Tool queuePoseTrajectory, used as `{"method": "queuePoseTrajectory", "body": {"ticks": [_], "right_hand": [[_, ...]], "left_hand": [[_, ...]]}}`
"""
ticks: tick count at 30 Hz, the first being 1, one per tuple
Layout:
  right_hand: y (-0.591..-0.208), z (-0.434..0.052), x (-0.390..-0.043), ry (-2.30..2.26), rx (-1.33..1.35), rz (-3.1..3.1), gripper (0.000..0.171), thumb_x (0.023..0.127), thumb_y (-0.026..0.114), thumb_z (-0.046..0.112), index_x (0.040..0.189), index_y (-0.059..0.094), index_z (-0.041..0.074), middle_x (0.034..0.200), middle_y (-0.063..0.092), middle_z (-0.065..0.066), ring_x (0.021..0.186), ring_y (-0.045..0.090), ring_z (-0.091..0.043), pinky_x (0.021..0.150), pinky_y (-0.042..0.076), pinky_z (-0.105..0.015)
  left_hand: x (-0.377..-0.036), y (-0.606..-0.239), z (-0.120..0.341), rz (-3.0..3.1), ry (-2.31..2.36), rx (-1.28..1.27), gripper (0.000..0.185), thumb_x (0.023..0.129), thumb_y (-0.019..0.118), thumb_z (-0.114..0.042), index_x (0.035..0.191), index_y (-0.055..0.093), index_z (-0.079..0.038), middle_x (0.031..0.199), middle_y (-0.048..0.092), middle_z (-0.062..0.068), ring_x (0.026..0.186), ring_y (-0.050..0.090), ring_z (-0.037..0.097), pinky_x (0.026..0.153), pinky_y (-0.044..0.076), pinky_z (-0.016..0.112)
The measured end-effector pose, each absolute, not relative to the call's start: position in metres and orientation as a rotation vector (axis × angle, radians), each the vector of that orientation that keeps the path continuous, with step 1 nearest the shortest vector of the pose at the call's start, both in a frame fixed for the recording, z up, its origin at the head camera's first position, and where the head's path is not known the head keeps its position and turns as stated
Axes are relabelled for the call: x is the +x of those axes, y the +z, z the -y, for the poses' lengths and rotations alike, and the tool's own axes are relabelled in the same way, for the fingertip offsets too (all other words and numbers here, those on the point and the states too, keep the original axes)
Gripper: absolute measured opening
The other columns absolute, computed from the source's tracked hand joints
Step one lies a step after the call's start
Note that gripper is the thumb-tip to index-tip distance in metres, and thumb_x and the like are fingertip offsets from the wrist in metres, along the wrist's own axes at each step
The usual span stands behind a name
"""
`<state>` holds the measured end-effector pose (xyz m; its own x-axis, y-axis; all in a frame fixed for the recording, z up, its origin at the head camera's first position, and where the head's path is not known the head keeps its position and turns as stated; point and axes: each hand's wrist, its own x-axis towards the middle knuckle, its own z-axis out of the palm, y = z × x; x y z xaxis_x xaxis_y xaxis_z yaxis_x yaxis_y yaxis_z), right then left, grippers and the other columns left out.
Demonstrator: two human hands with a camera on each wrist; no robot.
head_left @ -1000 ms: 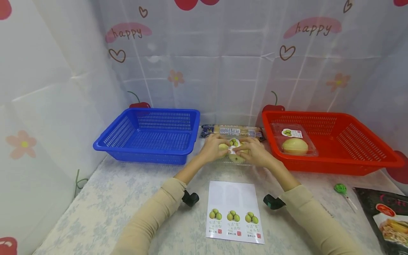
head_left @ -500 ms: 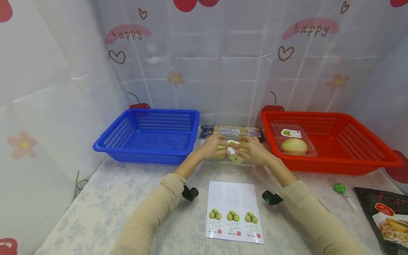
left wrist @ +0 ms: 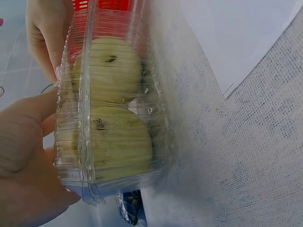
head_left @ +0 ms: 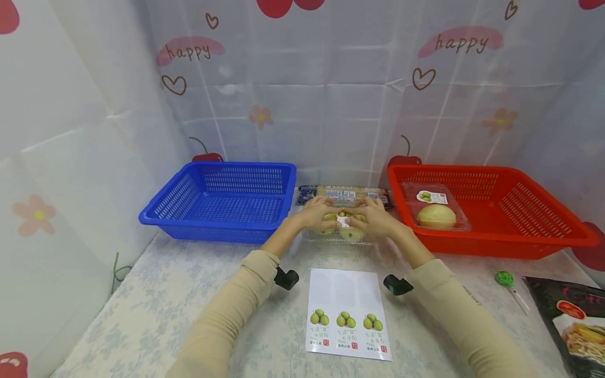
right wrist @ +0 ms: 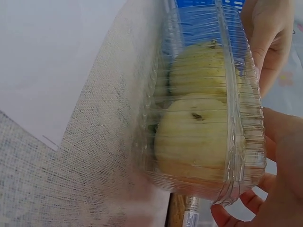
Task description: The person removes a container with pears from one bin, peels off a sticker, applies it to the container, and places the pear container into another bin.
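A clear ribbed plastic fruit box (head_left: pixel 312 237) stands upright on the table, holding round pale-yellow pears (right wrist: pixel 193 135). On top of its lid is a white label (head_left: pixel 342 220) with a green fruit print, partly covered by fingertips. My left hand (head_left: pixel 317 214) lies over the left part of the lid, and my right hand (head_left: pixel 378 216) lies over the right part. Both have spread, slightly bent fingers that touch the lid, with the tips meeting near the label. In the wrist views, the fingers at the far side of the box are partly hidden.
A blue basket (head_left: pixel 217 227) stands on the left. The red basket (head_left: pixel 496 243) on the right holds a labelled fruit box (head_left: pixel 437 210). Behind my hands lies a long packet (head_left: pixel 342 193). Nearer are a label sheet (head_left: pixel 347 291), a green lollipop (head_left: pixel 504 279) and a black food bag (head_left: pixel 572 315).
Both hands have shifted slightly on the lid, their fingertips moving closer together over the label and covering more of its upper part. The wrists have turned inward a little. The box has stayed in place.
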<state>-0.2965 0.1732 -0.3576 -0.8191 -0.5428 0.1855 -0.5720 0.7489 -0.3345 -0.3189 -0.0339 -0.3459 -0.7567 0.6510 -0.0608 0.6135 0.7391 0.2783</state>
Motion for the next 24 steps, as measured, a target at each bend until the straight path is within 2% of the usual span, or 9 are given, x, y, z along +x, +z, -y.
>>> {"method": "queuePoseTrajectory", "body": {"ticks": [9, 16, 24], "right_hand": [[-0.359, -0.172, -0.295, 0.619, 0.847, 2.867, 0.047, 0.092, 0.059, 0.031, 0.127, 0.057, 0.000, 0.126, 0.047, -0.026, 0.113, 0.034, -0.043, 0.093, 0.030, -0.059], [-0.360, -0.171, -0.289, 0.611, 0.768, 2.895, 0.050, 0.092, 0.059, 0.034, 0.131, 0.055, 0.003, 0.130, 0.044, -0.022, 0.115, 0.034, -0.042, 0.093, 0.038, -0.061], [-0.361, -0.172, -0.282, 0.565, 0.848, 2.827, 0.043, 0.092, 0.059, 0.028, 0.126, 0.059, 0.000, 0.132, 0.049, -0.026, 0.121, 0.035, -0.046, 0.099, 0.030, -0.062]], "left_hand": [[-0.318, -0.346, 0.035, -2.777, 0.365, 0.903, 0.056, 0.095, 0.049, -0.045, 0.146, 0.036, -0.025, 0.148, 0.024, 0.007, 0.134, 0.020, 0.027, 0.105, 0.027, 0.056], [-0.318, -0.350, 0.035, -2.801, 0.338, 0.895, 0.058, 0.095, 0.043, -0.049, 0.147, 0.034, -0.026, 0.147, 0.024, 0.007, 0.131, 0.021, 0.027, 0.103, 0.027, 0.057], [-0.316, -0.355, 0.038, -2.820, 0.320, 0.935, 0.059, 0.096, 0.036, -0.051, 0.149, 0.029, -0.027, 0.149, 0.021, 0.009, 0.134, 0.019, 0.029, 0.106, 0.022, 0.057]]}}
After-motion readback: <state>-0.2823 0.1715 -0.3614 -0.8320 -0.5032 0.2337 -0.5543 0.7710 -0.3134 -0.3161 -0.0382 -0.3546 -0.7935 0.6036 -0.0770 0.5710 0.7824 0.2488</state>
